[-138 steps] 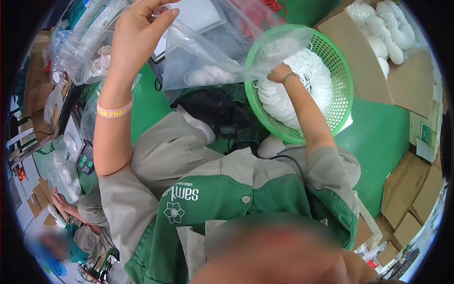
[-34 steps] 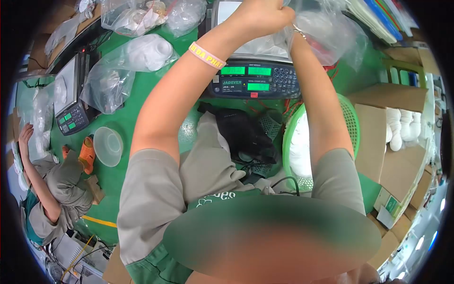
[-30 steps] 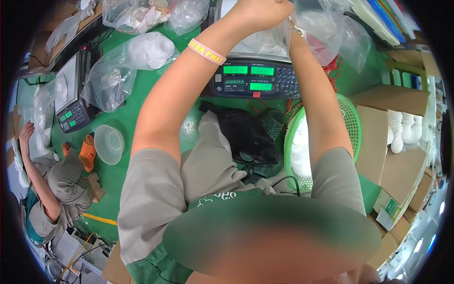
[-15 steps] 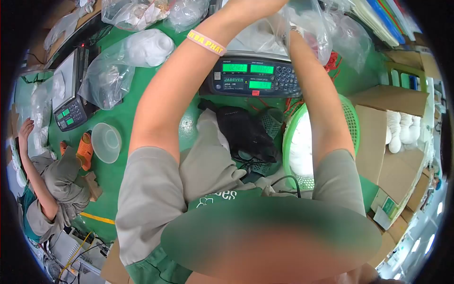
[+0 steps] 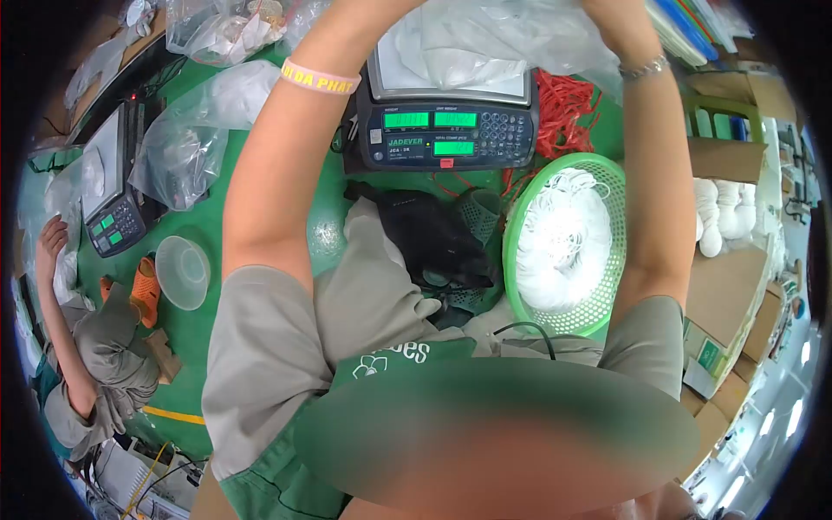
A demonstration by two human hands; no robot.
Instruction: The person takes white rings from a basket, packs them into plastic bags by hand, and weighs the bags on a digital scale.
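Observation:
A clear plastic bag (image 5: 520,39) spreads over the pan of a JADEVER counting scale (image 5: 446,139), whose green displays are lit. My left forearm, with a pink wristband (image 5: 321,78), reaches past the top edge, so my left hand is out of view. At the upper right, the back of my right hand (image 5: 620,24) shows beside the bag, with a bracelet at its wrist. The fingers of that hand are cut off by the frame. Near my right forearm stands a green basket (image 5: 515,251) holding coiled white cord (image 5: 563,243).
Red strings (image 5: 563,113) lie right of the scale. A black bag (image 5: 433,238) rests by my leg. At right, a cardboard box (image 5: 724,295) has white bundles (image 5: 726,212). To the left are a second scale (image 5: 113,217), a plastic tub (image 5: 182,273) and a seated co-worker (image 5: 113,347).
My hands have moved apart, the right one outward to the right and the left one up out of frame. The plastic bag now stretches wider over the scale. More of the basket shows.

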